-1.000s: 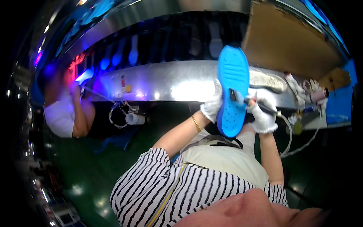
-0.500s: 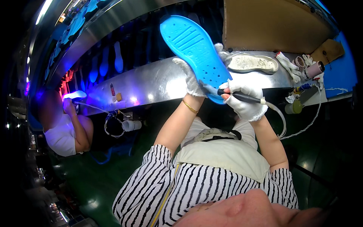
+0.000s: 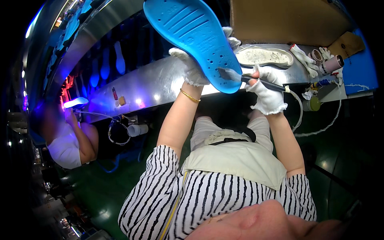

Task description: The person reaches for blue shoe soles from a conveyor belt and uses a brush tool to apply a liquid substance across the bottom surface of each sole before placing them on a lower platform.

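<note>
i see the left hand (image 3: 191, 66), in a white glove, clenched on the far edge of a blue sole (image 3: 196, 38), holding it raised and tilted above the tabletop (image 3: 152, 82), tread side toward me. the sole reaches from the top edge of the view down to its rounded end near the middle, just beside the right hand (image 3: 267, 90). the right hand, also gloved in white, is closed around a dark-handled brush (image 3: 252, 80); the brush tip touches the lower end of the sole. a gold bangle (image 3: 189, 96) sits on the left wrist. on the tabletop behind the hands lies a pale sole (image 3: 264, 57), flat, with a brown board (image 3: 288, 20) standing behind it. to the right of it i see spare white gloves (image 3: 304, 58), tape rolls (image 3: 330, 62) and a small green jar (image 3: 312, 104) at the tabletop edge; a white cord (image 3: 298, 116) hangs below the right hand. at the far left another person (image 3: 70, 140) in a white shirt works under violet light, hands well apart from mine. my striped sleeves and cream apron (image 3: 236, 160) fill the lower view.
</note>
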Available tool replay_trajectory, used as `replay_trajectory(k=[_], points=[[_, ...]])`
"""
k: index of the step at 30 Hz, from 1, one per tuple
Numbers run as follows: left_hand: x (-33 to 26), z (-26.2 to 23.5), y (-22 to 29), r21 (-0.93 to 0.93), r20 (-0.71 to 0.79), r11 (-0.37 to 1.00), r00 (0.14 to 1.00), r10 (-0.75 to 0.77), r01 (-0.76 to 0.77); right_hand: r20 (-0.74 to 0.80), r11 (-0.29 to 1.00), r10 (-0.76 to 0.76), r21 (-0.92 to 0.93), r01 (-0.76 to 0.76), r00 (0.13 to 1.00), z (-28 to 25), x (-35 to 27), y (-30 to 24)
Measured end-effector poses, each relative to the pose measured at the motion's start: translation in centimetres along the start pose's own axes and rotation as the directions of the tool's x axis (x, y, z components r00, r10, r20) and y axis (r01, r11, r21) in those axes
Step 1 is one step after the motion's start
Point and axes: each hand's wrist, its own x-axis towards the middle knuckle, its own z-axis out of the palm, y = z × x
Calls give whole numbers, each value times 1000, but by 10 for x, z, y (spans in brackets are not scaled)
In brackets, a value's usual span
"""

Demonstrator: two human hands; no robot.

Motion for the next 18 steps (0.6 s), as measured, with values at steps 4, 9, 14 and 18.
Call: replay_trajectory(k=[4, 9, 14, 18], points=[[9, -6, 5, 192, 63, 979, 994, -86, 72, 178, 949, 136, -305, -77, 975, -3, 7, -15], [18, -4, 13, 536, -6, 810, 960, -281, 241, 336, 894, 429, -292, -340, 838, -14, 22, -34], [24, -2, 13, 516, -127, 762, 915, -383, 391, 276, 842, 133, -538, 38, 952, 9, 20, -37], [29, -10, 13, 474, -251, 680, 826, -504, 559, 399, 770, 139, -619, 154, 906, 11, 22, -35]])
